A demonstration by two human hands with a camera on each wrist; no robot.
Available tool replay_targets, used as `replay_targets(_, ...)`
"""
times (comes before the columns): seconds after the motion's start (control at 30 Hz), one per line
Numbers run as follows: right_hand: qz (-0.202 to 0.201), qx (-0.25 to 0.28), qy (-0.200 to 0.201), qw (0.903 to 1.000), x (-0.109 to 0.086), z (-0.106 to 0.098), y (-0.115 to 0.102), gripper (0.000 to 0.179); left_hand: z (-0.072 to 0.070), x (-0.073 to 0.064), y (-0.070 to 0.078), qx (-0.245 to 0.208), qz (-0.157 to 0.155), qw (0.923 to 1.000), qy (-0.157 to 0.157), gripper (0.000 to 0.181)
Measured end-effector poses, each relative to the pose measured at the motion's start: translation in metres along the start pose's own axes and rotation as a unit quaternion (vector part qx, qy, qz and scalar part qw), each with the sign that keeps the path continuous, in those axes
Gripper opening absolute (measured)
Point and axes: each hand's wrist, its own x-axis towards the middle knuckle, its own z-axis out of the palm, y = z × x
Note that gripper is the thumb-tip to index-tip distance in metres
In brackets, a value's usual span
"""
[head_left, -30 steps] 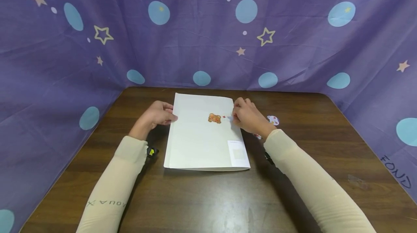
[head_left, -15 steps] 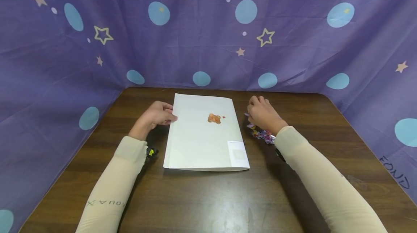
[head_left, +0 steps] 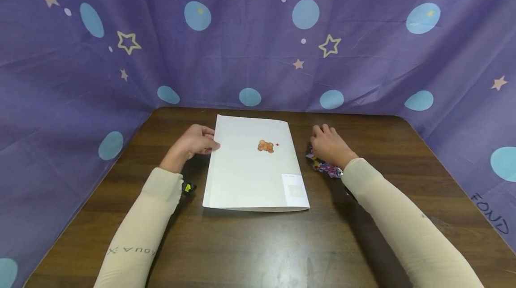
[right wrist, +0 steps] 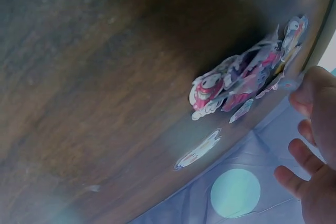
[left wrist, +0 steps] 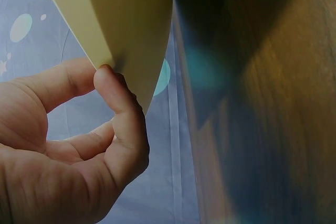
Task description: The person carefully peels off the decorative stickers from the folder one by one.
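A white paper folder (head_left: pixel 250 176) lies in the middle of the table in the head view, its near edge slightly bowed. On its cover are a brown bear sticker (head_left: pixel 265 146) and a tiny red mark (head_left: pixel 277 144). My left hand (head_left: pixel 195 140) pinches the folder's left edge between thumb and forefinger. To the right of the folder, my right hand (head_left: pixel 330 147) hovers over a pile of colourful cut-out stickers (right wrist: pixel 236 85), hiding part of it. In the right wrist view its thumb and forefinger pinch a small pale blue sticker (right wrist: pixel 289 84) at the pile's edge.
A separate pale sticker (right wrist: pixel 198 150) lies beside the pile. A white label (head_left: pixel 295 189) is on the folder's lower right corner. The brown wooden table (head_left: pixel 242 247) ends at a purple patterned curtain (head_left: pixel 250 46) behind and at both sides.
My right hand has moved right from the folder to the sticker pile, taking the pale blue sticker off the cover. The left hand and the folder stay where they were.
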Motion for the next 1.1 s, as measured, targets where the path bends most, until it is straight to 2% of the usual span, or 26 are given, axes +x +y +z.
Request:
replay_targets(0.23,-0.014,0.006,-0.026,0.9995,-0.0010,-0.0003,-0.0063,0.021,0.0003,0.0005,-0.0007,-0.002,0.001,1.0000,0.002,0.062)
replay_targets(0.57,0.010,0.061,-0.060,0.9963,-0.0002,-0.0004,-0.0072,0.021,0.0010,-0.0012,0.0002,-0.002,0.003,1.0000,0.001,0.062)
replay_targets(0.87,0.037,0.115,-0.055,0.9911,0.0014,-0.0012,-0.0003,0.013,0.0011,-0.0003,0.0011,-0.004,-0.001,1.0000,0.001,0.063)
replay_targets(1.1,0.041,0.132,-0.041,0.9896,0.0080,-0.0080,-0.0033,0.008,0.0005,-0.0007,0.0013,-0.005,-0.001,1.0000,-0.001,0.064)
